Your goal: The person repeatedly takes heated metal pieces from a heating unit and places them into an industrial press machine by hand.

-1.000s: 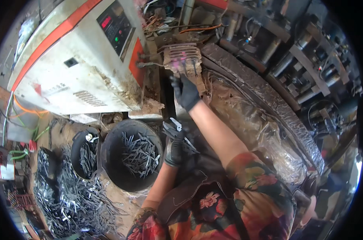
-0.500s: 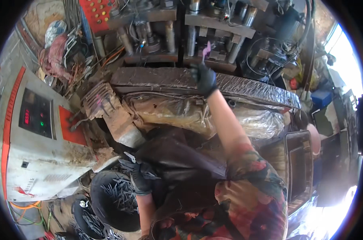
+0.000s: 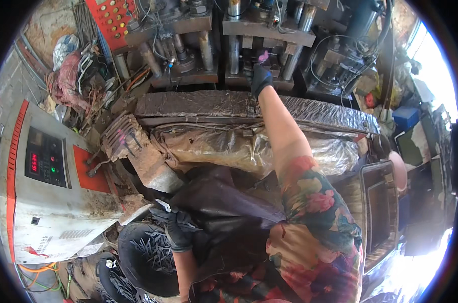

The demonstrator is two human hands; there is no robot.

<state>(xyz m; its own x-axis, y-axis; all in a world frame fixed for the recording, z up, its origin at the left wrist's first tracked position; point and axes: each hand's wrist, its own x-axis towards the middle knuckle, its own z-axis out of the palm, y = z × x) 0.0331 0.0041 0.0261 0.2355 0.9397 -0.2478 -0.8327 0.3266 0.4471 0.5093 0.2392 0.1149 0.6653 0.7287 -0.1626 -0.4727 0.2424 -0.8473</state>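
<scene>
My right hand (image 3: 260,80), in a dark glove, is stretched far forward and closed on the near end of a metal piece (image 3: 263,56). The far end of that piece glows pink and lies between the posts of the middle press (image 3: 261,30), over its lower block. Whether it touches the block I cannot tell. In a dark glove too, my left hand (image 3: 178,233) is closed round several thin grey metal blanks (image 3: 163,205) by my lap, their pale ends sticking out. Just below it stands a black bucket (image 3: 130,267) of similar grey metal strips.
A long plastic-wrapped beam (image 3: 188,104) lies between me and the presses. On the left stand a grey control cabinet (image 3: 62,212) and a brick block (image 3: 153,161) with several bars on it, some glowing pink. Another bucket (image 3: 105,275) is at lower left, a chair (image 3: 378,217) at right.
My right hand has moved forward past the wrapped beam, carrying the glowing metal piece in between the press posts. The left hand stays near my lap with its blanks.
</scene>
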